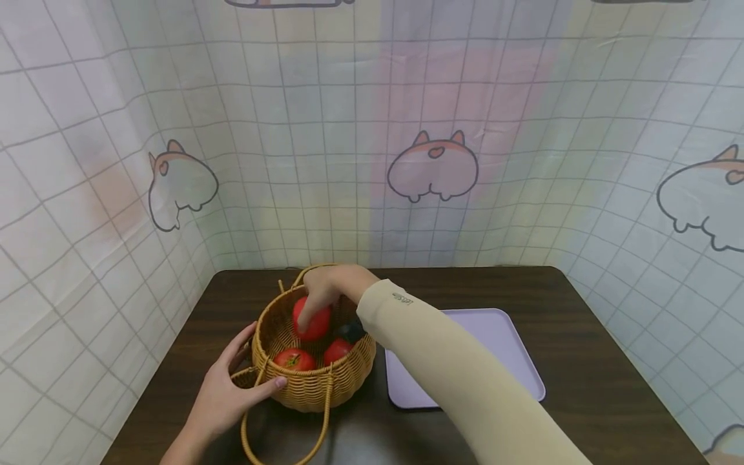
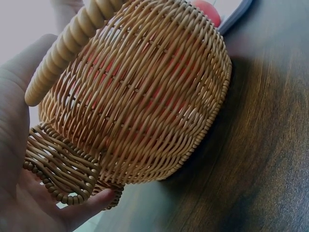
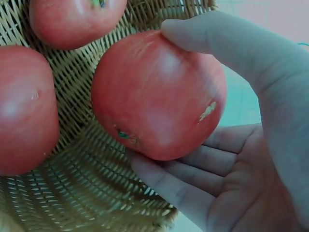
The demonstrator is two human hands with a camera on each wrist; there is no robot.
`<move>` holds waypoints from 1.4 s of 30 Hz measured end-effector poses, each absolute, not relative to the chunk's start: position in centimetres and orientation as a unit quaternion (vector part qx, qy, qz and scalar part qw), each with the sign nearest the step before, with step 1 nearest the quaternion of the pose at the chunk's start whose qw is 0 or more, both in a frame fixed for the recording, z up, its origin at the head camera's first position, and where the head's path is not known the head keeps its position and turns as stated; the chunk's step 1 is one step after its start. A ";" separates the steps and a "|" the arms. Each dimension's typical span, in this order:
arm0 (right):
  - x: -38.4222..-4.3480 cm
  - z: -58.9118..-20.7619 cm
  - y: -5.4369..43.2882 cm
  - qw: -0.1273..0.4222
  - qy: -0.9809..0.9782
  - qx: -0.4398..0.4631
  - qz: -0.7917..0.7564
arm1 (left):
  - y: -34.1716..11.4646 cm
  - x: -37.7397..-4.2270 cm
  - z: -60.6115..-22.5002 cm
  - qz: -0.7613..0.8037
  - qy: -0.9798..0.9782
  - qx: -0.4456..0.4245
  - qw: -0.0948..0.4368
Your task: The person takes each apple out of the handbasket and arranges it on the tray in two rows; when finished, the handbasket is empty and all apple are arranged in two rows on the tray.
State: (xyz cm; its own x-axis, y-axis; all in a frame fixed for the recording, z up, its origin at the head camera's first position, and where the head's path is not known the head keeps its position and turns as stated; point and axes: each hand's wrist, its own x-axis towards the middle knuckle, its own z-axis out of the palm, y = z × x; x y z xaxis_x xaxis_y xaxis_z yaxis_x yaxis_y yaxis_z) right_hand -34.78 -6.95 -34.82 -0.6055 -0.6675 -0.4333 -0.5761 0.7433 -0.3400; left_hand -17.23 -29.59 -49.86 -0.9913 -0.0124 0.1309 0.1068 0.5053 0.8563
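In the head view, my left hand (image 1: 221,394) holds the round wicker basket (image 1: 308,391) at its left side, thumb across the near rim. The left wrist view shows that hand (image 2: 14,130) around a small woven flap (image 2: 63,166) on the basket's side. My right hand (image 1: 325,287) reaches into the basket from above and grips a red tomato (image 1: 314,323). In the right wrist view, thumb and fingers lie on opposite sides of this tomato (image 3: 159,96). Two more tomatoes, one (image 1: 294,359) with a green stem and another (image 1: 338,351), lie inside the basket.
A pale purple tray (image 1: 488,326) lies right of the basket, partly hidden by my right sleeve (image 1: 442,355). A looped basket handle (image 1: 325,413) hangs toward the near side. In the left wrist view, a red round thing (image 2: 207,10) shows beyond the basket beside the tray.
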 end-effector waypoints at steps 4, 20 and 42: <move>-34.7 -34.4 -5.6 0.269 0.884 -0.357 -0.133 | -30.0 -17.5 -50.4 -0.494 -0.866 -0.034 0.060; -33.8 -33.9 -0.6 0.213 0.857 -0.398 -0.249 | -28.6 -16.4 -48.1 -0.484 -0.874 0.009 0.046; -31.0 -36.6 7.8 0.095 0.824 -0.335 -0.446 | -28.5 -16.4 -48.2 -0.486 -0.872 -0.003 0.052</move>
